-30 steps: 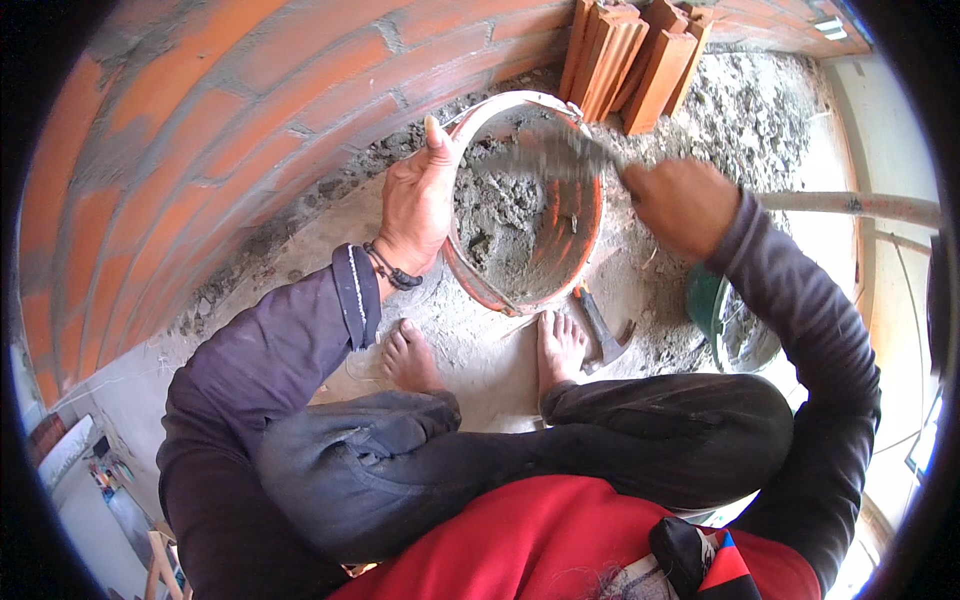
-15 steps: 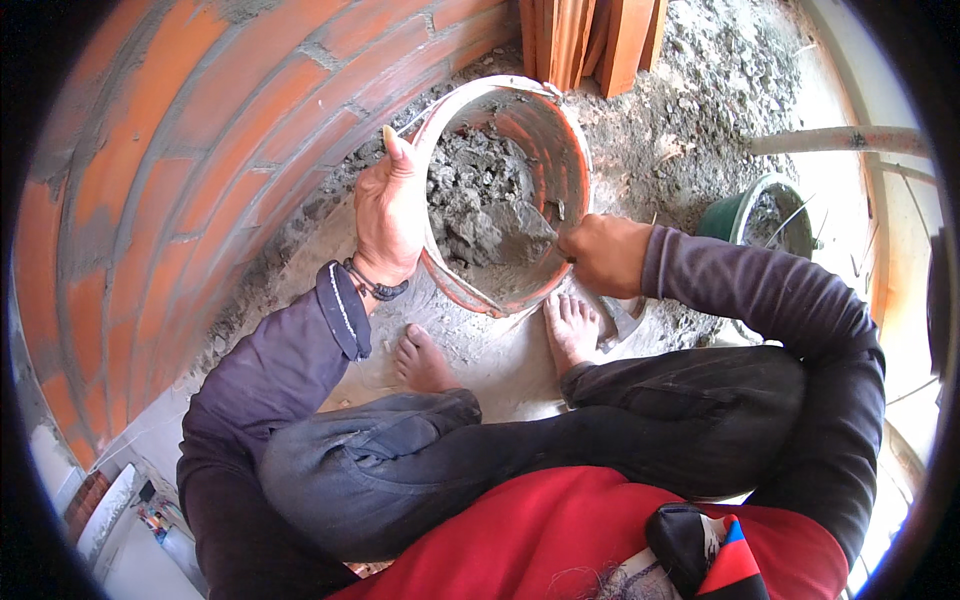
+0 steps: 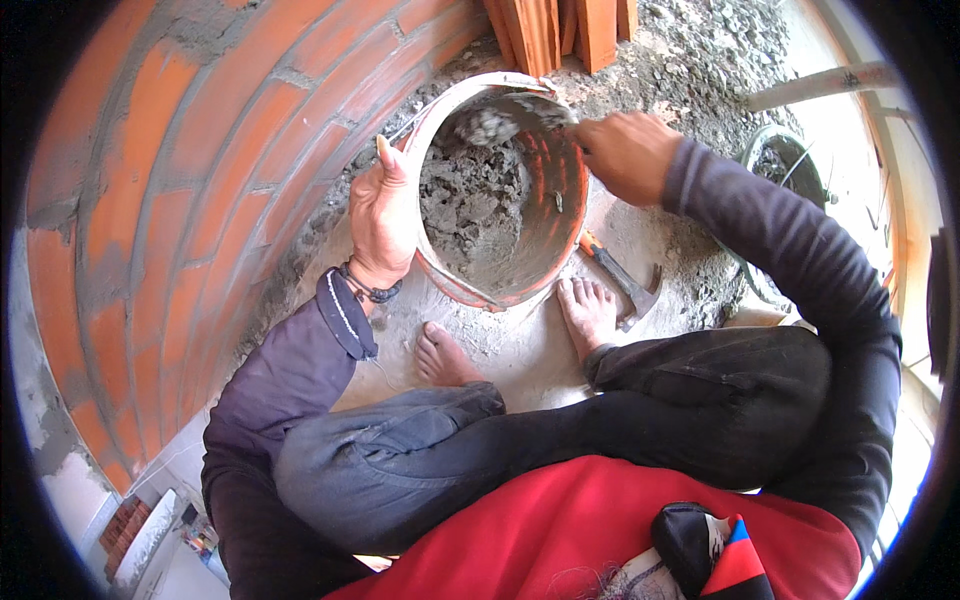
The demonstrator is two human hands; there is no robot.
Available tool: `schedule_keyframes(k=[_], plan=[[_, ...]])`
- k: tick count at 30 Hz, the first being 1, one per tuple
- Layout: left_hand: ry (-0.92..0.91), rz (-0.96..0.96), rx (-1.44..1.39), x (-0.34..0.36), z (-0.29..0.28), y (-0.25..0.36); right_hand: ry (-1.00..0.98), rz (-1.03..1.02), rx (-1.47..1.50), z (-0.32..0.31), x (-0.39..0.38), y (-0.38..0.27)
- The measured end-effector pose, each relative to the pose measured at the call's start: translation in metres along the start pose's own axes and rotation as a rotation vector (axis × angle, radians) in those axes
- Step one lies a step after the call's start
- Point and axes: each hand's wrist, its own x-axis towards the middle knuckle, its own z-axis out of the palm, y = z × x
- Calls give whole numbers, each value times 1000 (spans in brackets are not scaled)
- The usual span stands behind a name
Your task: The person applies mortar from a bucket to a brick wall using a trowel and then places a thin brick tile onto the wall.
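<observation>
One brick wall (image 3: 200,200) fills the left side, its courses laid and most joints packed with grey, some roughly smeared. Below it spreads the dusty floor (image 3: 515,355), with a heap of grey rubble (image 3: 700,55) at its far end. The large orange bucket (image 3: 545,245) stands on this floor, close by the wall and just beyond the person's bare feet. Inside lies grey mortar (image 3: 465,200), wet-looking but lumpy, banked toward the left; the mixing looks well begun, though an even paste seems some way off. Upright hollow bricks (image 3: 597,35) stand past the bucket, apart from the wall's courses. A smaller green bucket (image 3: 752,155) sits to the right, and a claw hammer (image 3: 618,272) lies beside the right foot.

The left hand (image 3: 382,220) rests against the bucket's near-left side, thumb up; its other fingers are out of sight, so I cannot tell how they are set. The right hand (image 3: 632,155) has its fingers closed round the handle of a trowel (image 3: 488,127), whose blade is motion-blurred over the mortar. The brick tops are cut off, the sleeve covers part of the green bucket, and the mortar's depth cannot be read.
</observation>
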Motion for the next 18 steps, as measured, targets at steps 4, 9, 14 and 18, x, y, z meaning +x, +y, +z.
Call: schedule_keyframes(k=[4,9,14,18], plan=[[-124,-93,-65,7,-17,-10,-16,-104,-142,3,10,-36],[-50,-137,-132,-1,-21,-17,-7,-240,-74,5,-21,-68],[-76,7,-75,0,-12,-14,-3,-65,-35,-2,-14,-24],[-115,-1,-55,5,-11,-10,-37,26,-22,17,2,-27]])
